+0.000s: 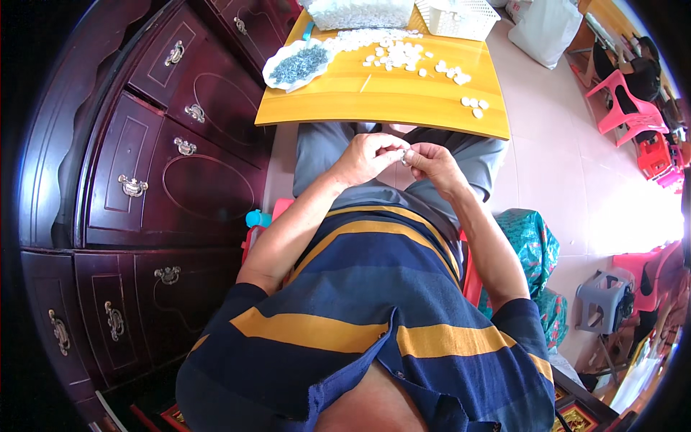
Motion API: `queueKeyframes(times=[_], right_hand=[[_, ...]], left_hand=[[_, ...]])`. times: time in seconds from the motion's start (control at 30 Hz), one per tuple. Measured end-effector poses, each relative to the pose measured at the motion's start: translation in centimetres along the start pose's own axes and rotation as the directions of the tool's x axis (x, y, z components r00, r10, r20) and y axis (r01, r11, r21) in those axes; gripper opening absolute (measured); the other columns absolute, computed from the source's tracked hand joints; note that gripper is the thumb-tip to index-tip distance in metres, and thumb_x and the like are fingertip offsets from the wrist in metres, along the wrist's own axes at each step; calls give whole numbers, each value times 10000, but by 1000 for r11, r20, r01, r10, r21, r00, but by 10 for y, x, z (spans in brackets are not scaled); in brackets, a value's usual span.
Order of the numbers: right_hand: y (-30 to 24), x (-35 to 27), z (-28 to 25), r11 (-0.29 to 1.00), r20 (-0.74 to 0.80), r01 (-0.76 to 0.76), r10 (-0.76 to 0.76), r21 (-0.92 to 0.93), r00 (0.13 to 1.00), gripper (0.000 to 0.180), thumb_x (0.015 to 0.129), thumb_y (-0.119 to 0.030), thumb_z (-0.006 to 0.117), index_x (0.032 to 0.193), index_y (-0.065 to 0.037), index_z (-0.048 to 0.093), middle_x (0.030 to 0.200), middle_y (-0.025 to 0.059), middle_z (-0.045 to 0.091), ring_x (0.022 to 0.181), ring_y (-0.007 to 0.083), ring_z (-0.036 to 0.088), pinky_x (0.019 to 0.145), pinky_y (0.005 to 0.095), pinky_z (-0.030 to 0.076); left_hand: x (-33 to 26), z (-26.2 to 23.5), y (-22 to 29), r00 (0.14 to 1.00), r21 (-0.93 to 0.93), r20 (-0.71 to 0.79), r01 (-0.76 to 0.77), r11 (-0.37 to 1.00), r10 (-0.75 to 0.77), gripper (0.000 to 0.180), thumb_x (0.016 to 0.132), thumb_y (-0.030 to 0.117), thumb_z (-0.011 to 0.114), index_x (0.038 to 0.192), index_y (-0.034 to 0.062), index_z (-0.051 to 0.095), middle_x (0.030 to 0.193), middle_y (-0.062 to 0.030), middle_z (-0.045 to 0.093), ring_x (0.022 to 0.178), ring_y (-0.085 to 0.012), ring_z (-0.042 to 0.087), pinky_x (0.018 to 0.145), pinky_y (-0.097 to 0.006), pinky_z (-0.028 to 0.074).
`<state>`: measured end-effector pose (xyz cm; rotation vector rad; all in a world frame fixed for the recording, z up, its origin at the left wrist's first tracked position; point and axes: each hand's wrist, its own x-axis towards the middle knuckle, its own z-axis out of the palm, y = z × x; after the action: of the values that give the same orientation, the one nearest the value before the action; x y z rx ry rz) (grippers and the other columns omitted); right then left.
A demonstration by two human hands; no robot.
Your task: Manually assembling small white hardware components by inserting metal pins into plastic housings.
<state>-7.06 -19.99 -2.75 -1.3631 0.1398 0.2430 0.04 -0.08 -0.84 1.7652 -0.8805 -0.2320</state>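
My left hand [368,158] and my right hand [435,165] meet over my lap, just short of the table's near edge. Thumb and fingers of the right are closed on a small whitish piece [404,159], mostly covered by the fingertips. The left hand's fingers are bent and pinched together against the same spot; what they grip is hidden. On the table, small round white pieces [400,53] lie scattered, with a few more near the right edge. A white scalloped dish [274,79] holds a heap of small dark blue-grey bits [301,65].
The yellow wooden table [425,101] carries a thin pale stick [366,83], a clear bin [360,14] of white pieces and a white basket [461,20]. Dark wooden drawers [137,151] stand close on the left. Green bags [529,245] sit right; another person sits farther off.
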Motion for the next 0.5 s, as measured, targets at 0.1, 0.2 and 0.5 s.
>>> queueKeyframes(times=[0.1,0.2,0.5], right_hand=[[2,1,0,1000,-5,-19,19,22,1000,162,980,-247,723,1006,-87,722,805,-56,649,675,38,535,651,207,462],[3,3,-1,997,18,-14,13,72,1000,186,982,-255,724,1042,-79,731,804,-62,656,679,37,535,652,210,457],[5,7,5,988,-17,16,-13,152,1000,170,1019,-258,663,1060,-98,704,886,-45,695,779,36,600,721,201,483]], left_hand=[[0,-3,3,999,45,32,4,999,-6,242,924,145,744,1141,39,743,852,-70,748,704,-88,641,661,-260,525],[0,0,14,1000,67,4,7,998,-7,383,863,160,799,1216,49,700,921,-90,743,751,-144,682,708,-295,553],[-2,9,24,976,451,-108,-122,884,190,365,778,183,823,1100,70,695,942,-137,704,863,-339,705,739,-426,573]])
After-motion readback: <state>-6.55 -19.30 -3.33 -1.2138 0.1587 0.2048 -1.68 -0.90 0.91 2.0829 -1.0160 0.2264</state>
